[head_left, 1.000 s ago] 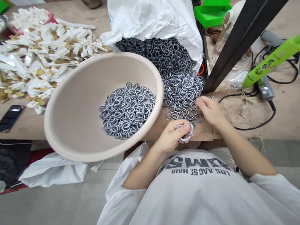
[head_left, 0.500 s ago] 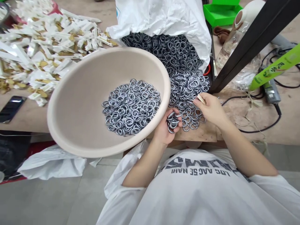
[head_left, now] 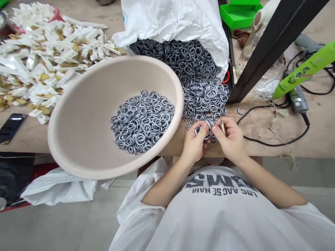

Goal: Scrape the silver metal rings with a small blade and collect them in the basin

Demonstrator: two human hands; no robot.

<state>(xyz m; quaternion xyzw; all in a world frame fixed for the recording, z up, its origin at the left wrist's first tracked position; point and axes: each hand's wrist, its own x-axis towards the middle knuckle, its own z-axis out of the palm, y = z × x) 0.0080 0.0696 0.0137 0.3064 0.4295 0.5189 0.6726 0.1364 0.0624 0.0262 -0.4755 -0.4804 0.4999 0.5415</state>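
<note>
My left hand (head_left: 194,143) is closed around several grey metal rings. At its fingertips one ring (head_left: 209,124) is pinched, and the thumb of my right hand (head_left: 230,141) meets it there. A thin tool with a pale handle (head_left: 223,127) sticks up between my right fingers; its working end is too small to make out. Loose grey rings (head_left: 206,96) spill over the table just beyond both hands. To the left stands a wide beige basin (head_left: 75,115), tilted toward me, with a heap of similar rings (head_left: 142,122) inside.
A white sack (head_left: 172,21) lies open behind the basin, full of rings. White and gold pieces (head_left: 52,52) cover the table's left, near a phone (head_left: 12,128). At right are a dark post (head_left: 272,48), a green tube (head_left: 303,71) and a black cable (head_left: 269,144).
My right hand has come down and left to meet my left hand. The left hand has turned and its fingers now close over the rings. The view has shifted slightly.
</note>
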